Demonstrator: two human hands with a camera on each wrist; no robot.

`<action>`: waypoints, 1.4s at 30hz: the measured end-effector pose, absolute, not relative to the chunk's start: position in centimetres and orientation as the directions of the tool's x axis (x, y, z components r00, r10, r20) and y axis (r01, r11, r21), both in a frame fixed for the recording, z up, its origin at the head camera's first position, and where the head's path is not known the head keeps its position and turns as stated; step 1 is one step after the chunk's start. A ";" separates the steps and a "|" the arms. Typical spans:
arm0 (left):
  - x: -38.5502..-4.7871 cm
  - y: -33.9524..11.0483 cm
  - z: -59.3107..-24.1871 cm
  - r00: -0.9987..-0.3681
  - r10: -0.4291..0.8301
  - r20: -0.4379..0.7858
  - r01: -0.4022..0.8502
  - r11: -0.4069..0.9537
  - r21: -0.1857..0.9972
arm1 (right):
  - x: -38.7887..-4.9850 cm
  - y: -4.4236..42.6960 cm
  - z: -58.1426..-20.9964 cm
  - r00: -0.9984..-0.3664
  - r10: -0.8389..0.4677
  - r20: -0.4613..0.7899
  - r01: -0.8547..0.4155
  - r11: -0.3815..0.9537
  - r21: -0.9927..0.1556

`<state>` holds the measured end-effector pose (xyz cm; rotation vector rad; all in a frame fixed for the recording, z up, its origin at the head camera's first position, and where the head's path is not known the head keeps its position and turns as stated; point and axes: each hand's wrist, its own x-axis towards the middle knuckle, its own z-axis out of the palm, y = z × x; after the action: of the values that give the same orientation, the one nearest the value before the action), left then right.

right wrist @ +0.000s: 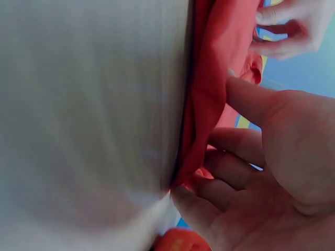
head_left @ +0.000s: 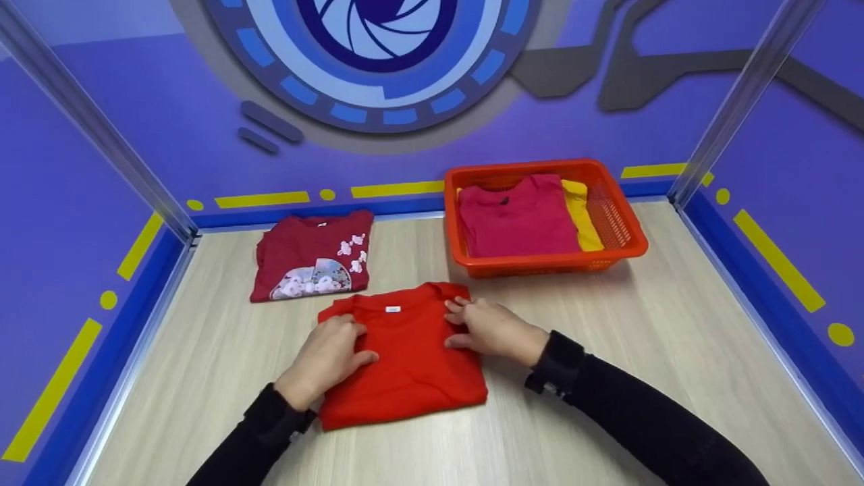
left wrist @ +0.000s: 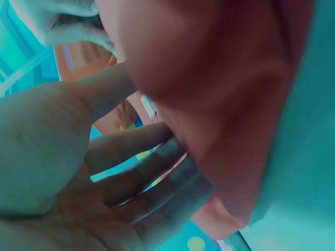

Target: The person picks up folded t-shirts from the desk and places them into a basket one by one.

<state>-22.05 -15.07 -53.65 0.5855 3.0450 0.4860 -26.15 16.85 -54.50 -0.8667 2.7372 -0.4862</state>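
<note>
A folded red T-shirt (head_left: 412, 358) lies on the table, its collar and small white label towards the back wall. On its left side rests my left hand (head_left: 331, 354), thumb spread inward over the cloth. My right hand (head_left: 493, 329) touches the upper right part of the shirt with fingers apart. Seen from the left wrist, the fingers (left wrist: 152, 172) reach fairly straight against the fabric. In the right wrist view, the thumb lies on the red cloth (right wrist: 212, 89) and the fingertips meet its edge.
A folded dark red T-shirt (head_left: 297, 253) with a floral print lies at the back left. An orange-red basket (head_left: 540, 264) stands at the back right, holding a folded crimson shirt (head_left: 520, 219) and a yellow garment (head_left: 584, 216). Blue-purple panels (head_left: 378, 158) enclose the table.
</note>
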 end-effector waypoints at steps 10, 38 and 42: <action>-22.1 -12.4 -54.0 -0.874 0.468 0.129 0.485 0.834 0.261 | -26.1 20.3 -54.2 -0.811 -0.566 -0.145 -0.475 0.783 -0.403; -26.9 -12.5 -53.4 -0.922 0.377 0.093 0.382 0.840 0.385 | -28.1 24.7 -54.1 -0.942 -0.292 0.163 -0.333 0.872 -0.359; -28.3 -12.4 -53.7 -0.918 0.396 -0.015 0.358 0.844 0.400 | -28.5 24.4 -54.6 -0.948 -0.295 0.118 -0.318 0.883 -0.345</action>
<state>-28.28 -12.39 -53.65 0.5993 2.9230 0.6048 -28.48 24.35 -54.59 -0.5063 3.1089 -0.5866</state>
